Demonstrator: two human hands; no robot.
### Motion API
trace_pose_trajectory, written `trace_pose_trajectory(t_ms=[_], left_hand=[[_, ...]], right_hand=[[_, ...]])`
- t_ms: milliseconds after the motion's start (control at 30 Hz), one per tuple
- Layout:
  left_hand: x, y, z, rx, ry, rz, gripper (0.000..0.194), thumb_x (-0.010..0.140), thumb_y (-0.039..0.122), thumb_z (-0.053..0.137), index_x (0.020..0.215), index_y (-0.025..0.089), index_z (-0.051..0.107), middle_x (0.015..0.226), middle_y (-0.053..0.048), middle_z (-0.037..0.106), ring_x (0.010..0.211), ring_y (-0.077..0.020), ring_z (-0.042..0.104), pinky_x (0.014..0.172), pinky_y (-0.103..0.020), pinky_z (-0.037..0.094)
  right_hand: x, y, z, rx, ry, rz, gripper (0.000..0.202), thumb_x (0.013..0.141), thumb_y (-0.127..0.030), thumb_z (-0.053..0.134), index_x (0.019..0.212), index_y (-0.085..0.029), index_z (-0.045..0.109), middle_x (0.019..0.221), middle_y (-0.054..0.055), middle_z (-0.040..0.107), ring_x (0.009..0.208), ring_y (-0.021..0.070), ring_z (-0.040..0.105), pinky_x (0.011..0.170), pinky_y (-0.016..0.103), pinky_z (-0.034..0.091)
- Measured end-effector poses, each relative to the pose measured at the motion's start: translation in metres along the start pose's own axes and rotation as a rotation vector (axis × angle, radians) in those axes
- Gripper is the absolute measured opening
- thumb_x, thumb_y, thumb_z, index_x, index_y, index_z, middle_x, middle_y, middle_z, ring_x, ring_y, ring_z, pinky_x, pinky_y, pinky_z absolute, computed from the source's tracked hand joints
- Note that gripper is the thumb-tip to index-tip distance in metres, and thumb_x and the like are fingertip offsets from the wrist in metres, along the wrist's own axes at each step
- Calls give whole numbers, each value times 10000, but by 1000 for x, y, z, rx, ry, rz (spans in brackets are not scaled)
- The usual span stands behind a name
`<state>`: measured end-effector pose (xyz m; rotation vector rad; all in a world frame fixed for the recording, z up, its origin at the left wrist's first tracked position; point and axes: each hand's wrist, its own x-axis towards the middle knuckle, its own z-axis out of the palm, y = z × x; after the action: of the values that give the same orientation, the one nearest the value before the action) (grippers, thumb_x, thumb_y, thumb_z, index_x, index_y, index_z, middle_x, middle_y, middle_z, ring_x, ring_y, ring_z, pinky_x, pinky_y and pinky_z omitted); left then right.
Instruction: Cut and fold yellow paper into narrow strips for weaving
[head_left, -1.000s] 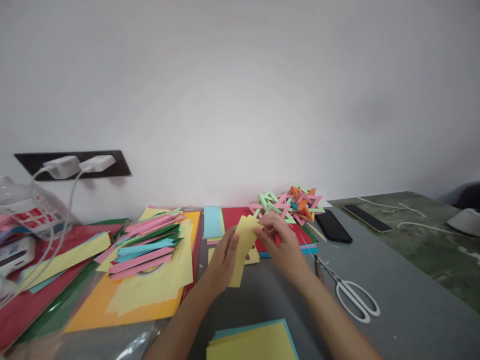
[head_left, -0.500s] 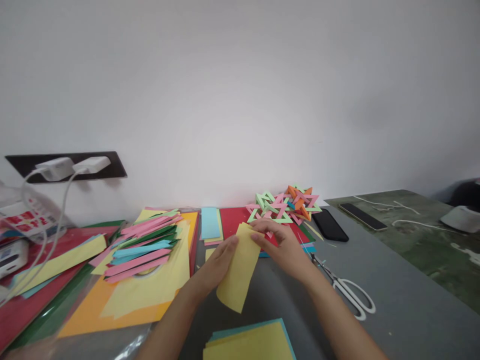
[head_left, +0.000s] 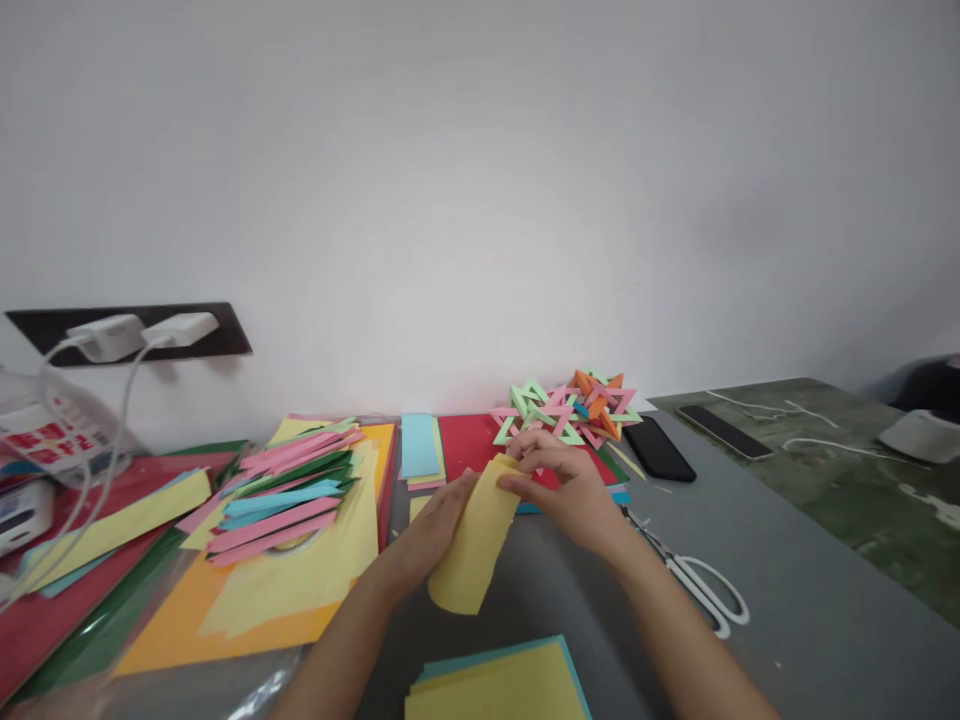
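A yellow paper strip (head_left: 474, 545) is held up above the grey table, its lower end curving toward me. My right hand (head_left: 559, 488) pinches the strip's upper end between thumb and fingers. Along the left edge of the strip lies my left hand (head_left: 439, 530), its fingers partly hidden behind the paper and closed on it. Close to me, below the hands, is a stack of yellow and blue paper (head_left: 499, 685). Scissors with white handles (head_left: 697, 580) lie to the right of my right forearm.
Folded paper stars (head_left: 562, 408) stand by the wall on red paper (head_left: 469, 440). Pink, green and blue folded strips (head_left: 289, 495) lie on yellow sheets at left. A black phone (head_left: 660, 449) and another phone (head_left: 724, 432) rest at right. White charger cables (head_left: 124, 430) hang at far left.
The top of the yellow strip has bent over toward the right hand, and its lower end has shifted slightly up and left. Both hands still hold it.
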<state>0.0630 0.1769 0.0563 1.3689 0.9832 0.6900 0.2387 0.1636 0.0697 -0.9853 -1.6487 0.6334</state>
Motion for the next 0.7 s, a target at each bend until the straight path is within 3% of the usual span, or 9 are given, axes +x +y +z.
trace_pose_trajectory(t_ms=[133,200,367,433,533,700], left_hand=[[1,5,3,-46,-185,12,308,730,424,521,891,172,593,692,5,536,585,-97,429,523,-200,331],[3,4,5,-45,-190,75,273,728,404,531,788,146,600,617,21,494,537,-80,393,494,-190,308],[11,-5,7,31,95,193,304,771,430,451,779,157,583,632,18,510,566,-101,423,510,-203,324],[12,-9,8,60,156,240,315,784,431,426,843,164,582,680,5,544,612,-118,453,545,-216,349],[12,-11,10,52,181,294,342,797,429,394,933,163,561,765,-26,579,651,-137,482,565,-232,374],[13,-14,4,57,379,307,327,782,418,416,978,180,526,791,-34,577,649,-151,512,544,-245,389]], right_hand=[[-3,-7,0,-30,-59,-1,74,712,-268,605,683,-205,578,925,34,537,914,168,504,813,321,396],[-4,-10,1,-54,-67,-9,59,716,-263,599,723,-208,580,966,39,533,947,170,491,836,325,383],[-2,-5,13,-73,87,-23,63,743,-256,557,717,-204,582,865,44,557,870,172,515,768,313,410],[-2,-1,21,-21,147,43,109,749,-254,543,843,-210,576,805,34,559,769,155,529,687,292,433],[-5,4,35,123,187,171,354,730,-252,558,1073,-219,481,707,-4,537,613,119,514,561,245,431],[-9,-4,50,391,192,336,488,634,-268,655,1085,-208,478,663,-17,566,595,120,549,524,224,440]])
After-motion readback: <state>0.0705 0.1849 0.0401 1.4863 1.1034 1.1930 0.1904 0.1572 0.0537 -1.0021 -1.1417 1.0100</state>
